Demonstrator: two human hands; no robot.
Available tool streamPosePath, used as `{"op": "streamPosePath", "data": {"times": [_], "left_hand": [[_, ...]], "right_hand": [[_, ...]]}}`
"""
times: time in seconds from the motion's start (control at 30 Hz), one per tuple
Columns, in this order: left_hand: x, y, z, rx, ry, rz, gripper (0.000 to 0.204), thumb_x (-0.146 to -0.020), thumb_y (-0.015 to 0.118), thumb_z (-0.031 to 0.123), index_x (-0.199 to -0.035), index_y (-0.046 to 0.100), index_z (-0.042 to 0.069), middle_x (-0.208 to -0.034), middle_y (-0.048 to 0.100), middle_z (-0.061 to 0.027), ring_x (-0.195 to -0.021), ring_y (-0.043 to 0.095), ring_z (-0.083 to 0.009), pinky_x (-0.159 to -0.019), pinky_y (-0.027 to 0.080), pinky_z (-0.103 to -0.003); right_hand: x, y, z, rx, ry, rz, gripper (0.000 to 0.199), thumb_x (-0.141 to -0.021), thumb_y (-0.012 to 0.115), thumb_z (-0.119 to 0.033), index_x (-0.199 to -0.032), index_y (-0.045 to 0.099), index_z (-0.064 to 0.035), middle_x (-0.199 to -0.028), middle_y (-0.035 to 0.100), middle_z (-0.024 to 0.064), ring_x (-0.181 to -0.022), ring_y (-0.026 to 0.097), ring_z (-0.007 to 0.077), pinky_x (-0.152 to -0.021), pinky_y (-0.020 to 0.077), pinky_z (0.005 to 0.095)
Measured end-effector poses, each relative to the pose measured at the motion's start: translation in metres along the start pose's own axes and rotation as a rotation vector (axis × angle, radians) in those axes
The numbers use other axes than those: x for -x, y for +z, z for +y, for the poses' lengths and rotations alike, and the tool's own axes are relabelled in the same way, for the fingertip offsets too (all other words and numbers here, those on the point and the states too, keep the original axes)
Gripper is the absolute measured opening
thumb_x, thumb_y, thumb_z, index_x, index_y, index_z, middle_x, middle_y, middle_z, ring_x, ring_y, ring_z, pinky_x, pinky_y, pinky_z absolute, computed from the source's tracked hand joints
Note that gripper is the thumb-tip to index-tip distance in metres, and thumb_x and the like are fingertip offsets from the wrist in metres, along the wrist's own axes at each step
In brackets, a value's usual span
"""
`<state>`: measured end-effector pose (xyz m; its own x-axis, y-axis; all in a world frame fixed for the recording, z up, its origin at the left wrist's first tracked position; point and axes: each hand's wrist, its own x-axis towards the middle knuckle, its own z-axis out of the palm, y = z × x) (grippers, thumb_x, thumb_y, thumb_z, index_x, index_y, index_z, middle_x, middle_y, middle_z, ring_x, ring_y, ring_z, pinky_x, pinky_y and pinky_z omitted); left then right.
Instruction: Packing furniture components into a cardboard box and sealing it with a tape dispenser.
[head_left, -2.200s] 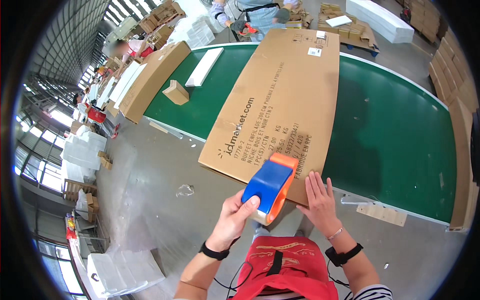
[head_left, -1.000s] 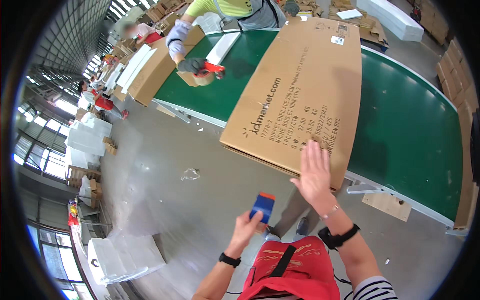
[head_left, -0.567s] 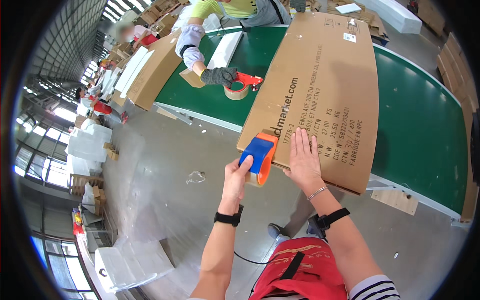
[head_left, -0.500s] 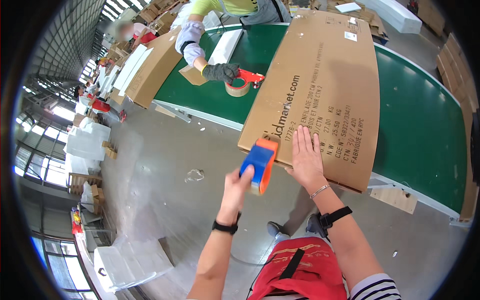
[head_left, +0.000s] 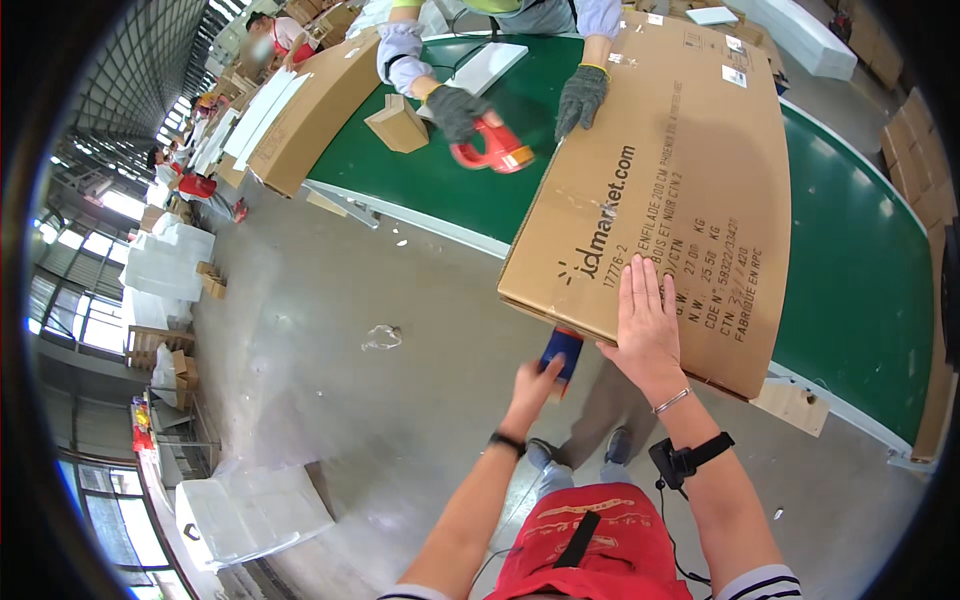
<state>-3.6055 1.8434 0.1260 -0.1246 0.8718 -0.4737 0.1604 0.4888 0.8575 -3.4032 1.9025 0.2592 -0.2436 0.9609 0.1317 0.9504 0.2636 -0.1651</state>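
Note:
A long brown cardboard carton point(head_left: 700, 180) with black print lies across the green conveyor, its near end overhanging the edge. My right hand point(head_left: 648, 325) rests flat on its top near that end, fingers stretched out. Just below the carton's near left corner, my left hand point(head_left: 537, 390) grips a blue and orange tape dispenser point(head_left: 563, 350), whose upper part is hidden by the carton. Across the conveyor, a co-worker in grey gloves holds a red tape dispenser point(head_left: 495, 148), blurred by motion, and rests the other gloved hand point(head_left: 582, 98) on the carton's far left edge.
On the green conveyor point(head_left: 850, 230) sit a small cardboard piece point(head_left: 397, 124) and a white slab point(head_left: 488, 66). Another long carton point(head_left: 320, 115) stands at the left. A clear plastic scrap point(head_left: 381, 338) lies on the floor, and a white wrapped block point(head_left: 250, 515) is at lower left.
My left hand has lowered the tape dispenser from the carton's top corner to below its near end. The carton sits slightly further right. The co-worker's second hand has come onto the carton.

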Motion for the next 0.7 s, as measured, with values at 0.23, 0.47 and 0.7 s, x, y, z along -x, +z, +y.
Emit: {"op": "streamPosePath", "data": {"times": [0.23, 0.47, 0.7], "left_hand": [[0.020, -0.028, -0.016, -0.145, -0.113, -0.035, 0.044, -0.087, 0.064, 0.038, -0.092, 0.067, -0.007, -0.073, 0.066, -0.0090, -0.067, 0.060, -0.0160, -0.061, 0.047, -0.035], [0.096, -0.144, 0.071, 0.138, 0.002, 0.176, 0.031, -0.090, 0.067, 0.027, -0.087, 0.068, -0.003, -0.072, 0.061, 0.0020, -0.067, 0.053, -0.0057, -0.061, 0.042, -0.022], [0.019, -0.173, 0.147, 0.278, 0.352, -0.326, 0.029, -0.090, 0.068, 0.022, -0.104, 0.066, -0.004, -0.087, 0.062, -0.0001, -0.079, 0.054, -0.0068, -0.071, 0.043, -0.024]], "right_hand": [[-0.002, -0.002, 0.006, -0.005, -0.003, 0.002, 0.109, -0.061, 0.083, -0.042, -0.143, 0.028, 0.0063, -0.152, 0.026, 0.0218, -0.144, 0.020, 0.0320, -0.117, 0.0144, 0.0494], [-0.011, 0.016, -0.043, 0.008, 0.067, 0.067, 0.092, -0.071, 0.076, -0.028, -0.142, 0.031, 0.0073, -0.152, 0.026, 0.0228, -0.144, 0.020, 0.0332, -0.117, 0.0127, 0.0535], [-0.046, 0.044, -0.084, 0.133, 0.041, 0.125, 0.086, -0.072, 0.075, -0.025, -0.142, 0.034, 0.0027, -0.152, 0.030, 0.0136, -0.143, 0.023, 0.0272, -0.117, 0.0179, 0.0478]]}}
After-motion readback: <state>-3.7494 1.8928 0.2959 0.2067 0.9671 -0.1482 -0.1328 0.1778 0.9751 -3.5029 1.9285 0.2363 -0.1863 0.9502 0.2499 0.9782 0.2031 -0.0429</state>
